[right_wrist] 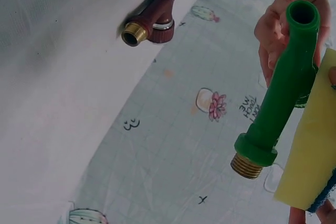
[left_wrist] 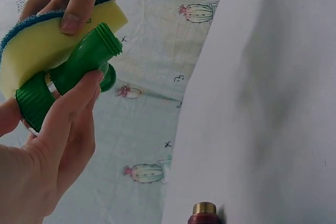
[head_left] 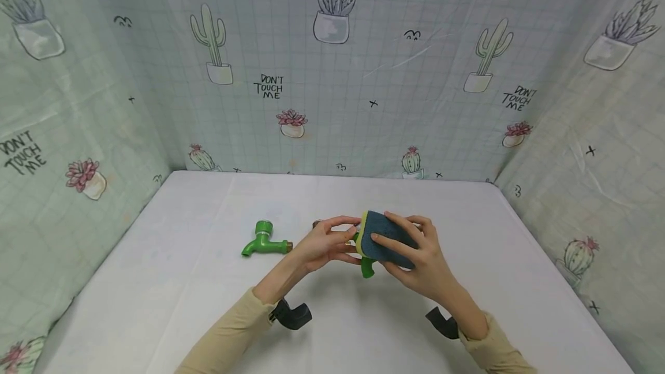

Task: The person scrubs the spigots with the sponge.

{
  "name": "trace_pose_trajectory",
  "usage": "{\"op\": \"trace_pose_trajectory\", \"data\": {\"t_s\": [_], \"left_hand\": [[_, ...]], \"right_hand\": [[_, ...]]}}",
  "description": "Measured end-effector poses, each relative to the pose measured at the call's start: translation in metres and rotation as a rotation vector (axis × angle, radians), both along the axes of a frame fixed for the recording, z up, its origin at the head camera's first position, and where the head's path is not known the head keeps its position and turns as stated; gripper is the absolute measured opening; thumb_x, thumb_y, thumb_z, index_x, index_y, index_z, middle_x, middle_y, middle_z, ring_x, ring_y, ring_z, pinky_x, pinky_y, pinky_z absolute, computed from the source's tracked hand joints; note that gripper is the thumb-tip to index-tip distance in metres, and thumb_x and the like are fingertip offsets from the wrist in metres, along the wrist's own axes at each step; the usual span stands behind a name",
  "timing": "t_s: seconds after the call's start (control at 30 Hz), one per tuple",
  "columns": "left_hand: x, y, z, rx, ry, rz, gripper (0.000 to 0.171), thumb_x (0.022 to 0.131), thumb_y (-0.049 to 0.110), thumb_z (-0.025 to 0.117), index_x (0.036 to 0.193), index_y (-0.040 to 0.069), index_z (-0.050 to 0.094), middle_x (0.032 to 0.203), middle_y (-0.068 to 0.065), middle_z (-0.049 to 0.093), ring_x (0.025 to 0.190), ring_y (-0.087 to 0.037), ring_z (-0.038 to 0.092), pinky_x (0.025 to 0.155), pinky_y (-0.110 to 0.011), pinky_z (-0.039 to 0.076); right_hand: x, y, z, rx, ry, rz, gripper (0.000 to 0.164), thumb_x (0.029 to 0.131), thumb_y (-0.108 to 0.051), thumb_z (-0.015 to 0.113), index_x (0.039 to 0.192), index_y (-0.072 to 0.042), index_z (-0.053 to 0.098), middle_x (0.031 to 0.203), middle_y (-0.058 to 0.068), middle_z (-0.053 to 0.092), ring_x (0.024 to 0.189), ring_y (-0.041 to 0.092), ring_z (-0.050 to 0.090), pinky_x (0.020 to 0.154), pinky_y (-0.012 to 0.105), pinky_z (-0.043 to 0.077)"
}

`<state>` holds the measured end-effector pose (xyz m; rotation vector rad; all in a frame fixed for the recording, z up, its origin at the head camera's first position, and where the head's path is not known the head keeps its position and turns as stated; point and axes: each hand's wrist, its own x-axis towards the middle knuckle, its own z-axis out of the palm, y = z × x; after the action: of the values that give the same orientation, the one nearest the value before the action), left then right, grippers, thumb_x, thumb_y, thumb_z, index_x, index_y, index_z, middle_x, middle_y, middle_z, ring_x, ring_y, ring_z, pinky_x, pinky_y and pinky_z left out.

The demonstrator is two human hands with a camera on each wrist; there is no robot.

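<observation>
Over the smooth white table (head_left: 208,206), the right hand (head_left: 426,261) and the left hand (head_left: 326,245) meet in the air, the one pinching a yellow-and-blue rectangular scouring sponge (right_wrist: 304,150), the other gripping a green plastic-looking tap (right_wrist: 286,87) by its ribbed green cap (left_wrist: 34,100), with the yellow face up against it; a steady left grip, the soft foam bent round the body and slow turns should reach every side, down to the brass threaded end (right_wrist: 247,166)
</observation>
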<state>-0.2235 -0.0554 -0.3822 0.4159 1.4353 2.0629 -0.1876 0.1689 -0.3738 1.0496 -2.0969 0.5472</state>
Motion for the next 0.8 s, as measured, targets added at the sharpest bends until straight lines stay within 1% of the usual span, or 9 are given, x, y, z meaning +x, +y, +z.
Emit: {"op": "trace_pose_trajectory", "data": {"t_s": [0.07, 0.2, 0.33, 0.43, 0.53, 0.63, 0.7, 0.8], "left_hand": [[0.001, -0.001, 0.001, -0.003, 0.008, 0.012, 0.044, 0.091, 0.017, 0.049, 0.131, 0.003, 0.039, 0.113, -0.015, 0.054, 0.095, -0.029, 0.061, 0.080, -0.051, 0.048], [0.001, -0.004, 0.004, -0.004, 0.016, 0.028, 0.043, 0.092, 0.016, 0.048, 0.132, 0.004, 0.038, 0.111, -0.013, 0.055, 0.091, -0.025, 0.063, 0.080, -0.050, 0.048], [0.002, -0.008, 0.005, 0.005, -0.001, 0.033, 0.037, 0.092, 0.012, 0.046, 0.128, 0.005, 0.039, 0.104, -0.009, 0.056, 0.086, -0.023, 0.064, 0.079, -0.050, 0.048], [0.002, -0.010, 0.005, 0.015, -0.002, 0.013, 0.036, 0.092, 0.011, 0.046, 0.127, 0.006, 0.039, 0.102, -0.007, 0.057, 0.089, -0.025, 0.064, 0.079, -0.050, 0.048], [0.003, -0.011, 0.006, 0.031, 0.004, -0.010, 0.040, 0.093, 0.012, 0.045, 0.132, 0.007, 0.037, 0.103, -0.007, 0.055, 0.092, -0.026, 0.063, 0.079, -0.049, 0.048], [0.004, -0.011, 0.006, 0.039, 0.013, -0.016, 0.045, 0.093, 0.013, 0.044, 0.136, 0.005, 0.032, 0.105, -0.006, 0.054, 0.091, -0.024, 0.063, 0.079, -0.047, 0.049], [0.005, -0.011, 0.007, 0.037, 0.014, -0.011, 0.047, 0.094, 0.013, 0.043, 0.137, 0.003, 0.030, 0.107, -0.006, 0.054, 0.091, -0.023, 0.062, 0.080, -0.046, 0.049], [0.005, -0.011, 0.009, 0.034, 0.010, 0.018, 0.046, 0.094, 0.012, 0.041, 0.137, 0.001, 0.029, 0.112, -0.007, 0.051, 0.094, -0.025, 0.061, 0.082, -0.047, 0.048]], "right_hand": [[0.000, 0.000, 0.000, 0.001, -0.006, 0.005, 0.036, 0.086, -0.044, 0.049, 0.114, -0.025, 0.061, 0.131, 0.013, 0.046, 0.104, 0.031, 0.036, 0.077, 0.044, 0.035], [-0.003, 0.004, -0.002, -0.026, 0.003, 0.016, 0.035, 0.086, -0.043, 0.051, 0.113, -0.023, 0.062, 0.130, 0.014, 0.047, 0.102, 0.032, 0.037, 0.077, 0.045, 0.034], [-0.006, 0.010, -0.004, -0.021, -0.007, -0.007, 0.036, 0.086, -0.044, 0.049, 0.113, -0.024, 0.062, 0.129, 0.014, 0.048, 0.100, 0.031, 0.038, 0.075, 0.045, 0.034], [-0.006, 0.015, -0.005, 0.004, -0.021, -0.047, 0.037, 0.086, -0.046, 0.047, 0.113, -0.025, 0.062, 0.130, 0.013, 0.048, 0.100, 0.030, 0.038, 0.075, 0.045, 0.034], [-0.005, 0.018, -0.006, 0.013, -0.026, -0.072, 0.038, 0.086, -0.048, 0.046, 0.114, -0.026, 0.061, 0.130, 0.012, 0.047, 0.100, 0.031, 0.038, 0.076, 0.045, 0.034], [-0.003, 0.016, -0.006, -0.007, -0.025, -0.054, 0.038, 0.086, -0.048, 0.047, 0.114, -0.026, 0.061, 0.130, 0.012, 0.047, 0.100, 0.030, 0.037, 0.076, 0.045, 0.034], [0.000, 0.013, -0.007, -0.020, -0.025, -0.026, 0.038, 0.086, -0.047, 0.048, 0.114, -0.025, 0.061, 0.130, 0.013, 0.048, 0.101, 0.029, 0.037, 0.074, 0.041, 0.033], [0.005, 0.006, -0.009, -0.028, -0.028, 0.013, 0.037, 0.085, -0.046, 0.051, 0.114, -0.025, 0.062, 0.129, 0.014, 0.048, 0.102, 0.027, 0.037, 0.075, 0.036, 0.033]]}}
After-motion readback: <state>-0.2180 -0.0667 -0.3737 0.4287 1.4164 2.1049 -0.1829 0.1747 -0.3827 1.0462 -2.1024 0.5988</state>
